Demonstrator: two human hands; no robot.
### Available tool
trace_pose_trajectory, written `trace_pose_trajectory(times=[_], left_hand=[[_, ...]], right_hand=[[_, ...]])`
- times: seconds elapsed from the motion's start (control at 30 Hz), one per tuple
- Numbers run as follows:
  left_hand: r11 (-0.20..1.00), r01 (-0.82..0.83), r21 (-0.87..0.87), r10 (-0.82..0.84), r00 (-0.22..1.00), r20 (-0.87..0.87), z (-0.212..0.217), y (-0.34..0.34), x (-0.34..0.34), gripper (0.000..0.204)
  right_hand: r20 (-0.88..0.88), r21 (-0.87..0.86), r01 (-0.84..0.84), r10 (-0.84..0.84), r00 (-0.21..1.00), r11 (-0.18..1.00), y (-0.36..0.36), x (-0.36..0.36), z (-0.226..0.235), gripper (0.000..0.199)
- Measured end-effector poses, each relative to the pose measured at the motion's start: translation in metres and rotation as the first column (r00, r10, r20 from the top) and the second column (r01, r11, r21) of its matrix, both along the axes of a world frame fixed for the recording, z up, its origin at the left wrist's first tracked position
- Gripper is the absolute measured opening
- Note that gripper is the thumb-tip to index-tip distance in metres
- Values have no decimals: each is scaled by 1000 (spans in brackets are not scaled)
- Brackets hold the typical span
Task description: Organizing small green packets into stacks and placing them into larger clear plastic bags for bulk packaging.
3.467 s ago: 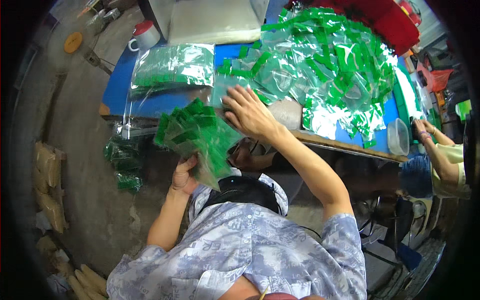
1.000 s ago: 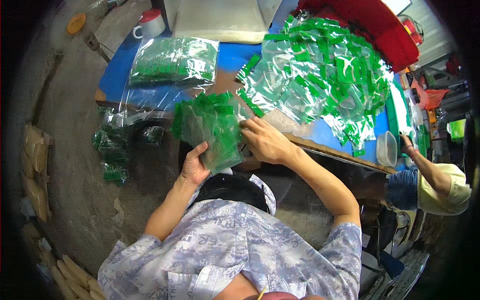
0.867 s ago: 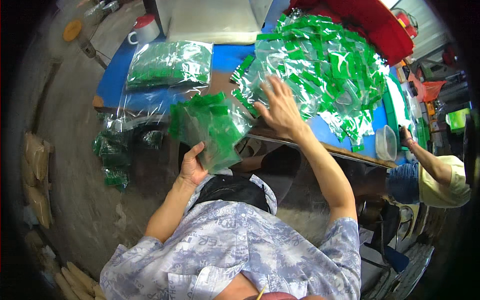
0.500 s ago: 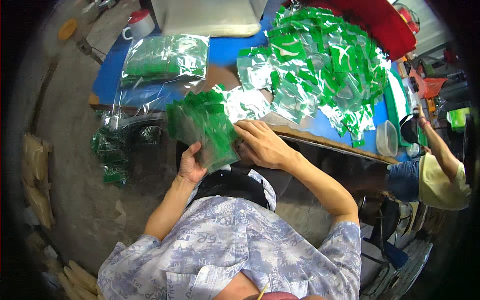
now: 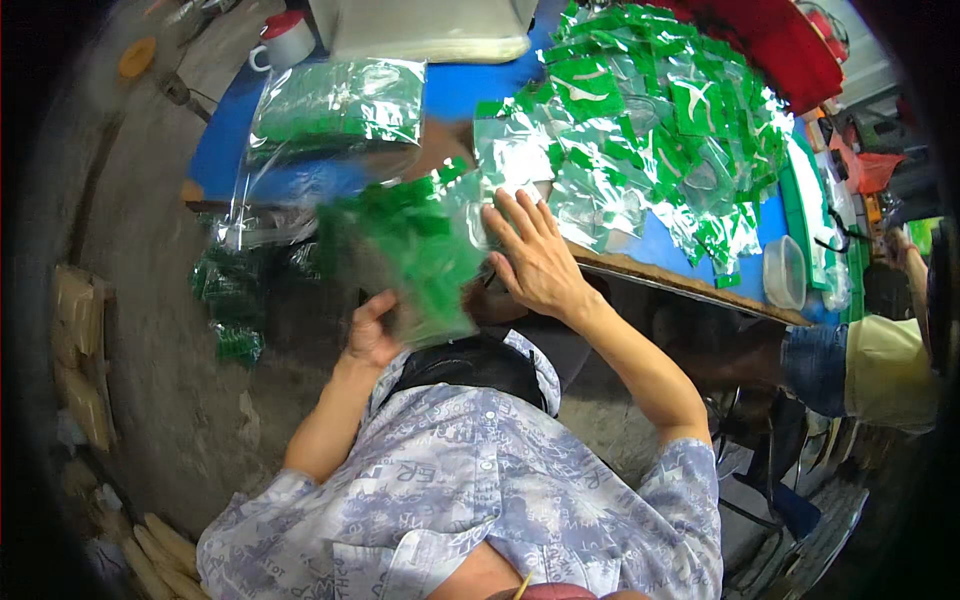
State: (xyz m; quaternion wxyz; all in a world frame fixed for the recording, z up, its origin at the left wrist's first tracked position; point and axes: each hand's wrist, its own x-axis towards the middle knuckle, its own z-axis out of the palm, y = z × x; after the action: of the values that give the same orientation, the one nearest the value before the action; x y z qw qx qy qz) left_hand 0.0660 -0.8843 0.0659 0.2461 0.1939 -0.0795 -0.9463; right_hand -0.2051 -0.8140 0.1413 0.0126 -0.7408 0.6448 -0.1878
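Note:
A fanned bunch of clear packets with green ends (image 5: 425, 240) is gripped in my left hand (image 5: 375, 332), just in front of the table edge and partly smeared by motion. My right hand (image 5: 542, 258) is beside the bunch with its fingers spread, over the table's front edge. Its fingertips reach a clear packet (image 5: 515, 150) at the near side of the pile; whether they touch it I cannot tell. The large heap of green-and-clear packets (image 5: 660, 120) covers the right part of the blue table (image 5: 220, 150). A clear bag filled with stacked packets (image 5: 340, 105) lies at left.
A white mug with a red lid (image 5: 287, 42) stands at the back left, beside a pale bin (image 5: 420, 30). At the right corner sits a clear plastic tub (image 5: 784, 272). More packets (image 5: 230, 290) are below the left edge. Another person (image 5: 880, 360) is at far right.
My right hand has come away from the bunch, moving slightly up and right, and its fingers have spread. The left hand still holds the packets, shifted slightly left. The other person's arm has moved.

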Motion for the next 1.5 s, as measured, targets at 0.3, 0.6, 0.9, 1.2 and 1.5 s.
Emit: trace_pose_trajectory(times=[0.3,0.6,0.9,1.2,1.5], left_hand=[[993,-101,58,100,995,8,14,7,-32,55],[993,-71,90,69,997,31,11,9,-39,52],[997,-82,7,81,994,76,16,5,-24,59],[989,-139,-42,143,985,100,4,-2,-11,58],[993,40,-111,-45,998,-41,-19,-25,7,51]], right_hand=[[207,-51,41,-29,978,998,-5,-22,-5,62],[-32,-212,88,-97,995,973,-51,-51,-2,52],[141,-402,-72,140,980,913,-92,-55,-21,26],[154,-701,257,-211,965,665,-37,-100,39,26],[295,-235,282,-208,933,930,-15,-68,15,49]])
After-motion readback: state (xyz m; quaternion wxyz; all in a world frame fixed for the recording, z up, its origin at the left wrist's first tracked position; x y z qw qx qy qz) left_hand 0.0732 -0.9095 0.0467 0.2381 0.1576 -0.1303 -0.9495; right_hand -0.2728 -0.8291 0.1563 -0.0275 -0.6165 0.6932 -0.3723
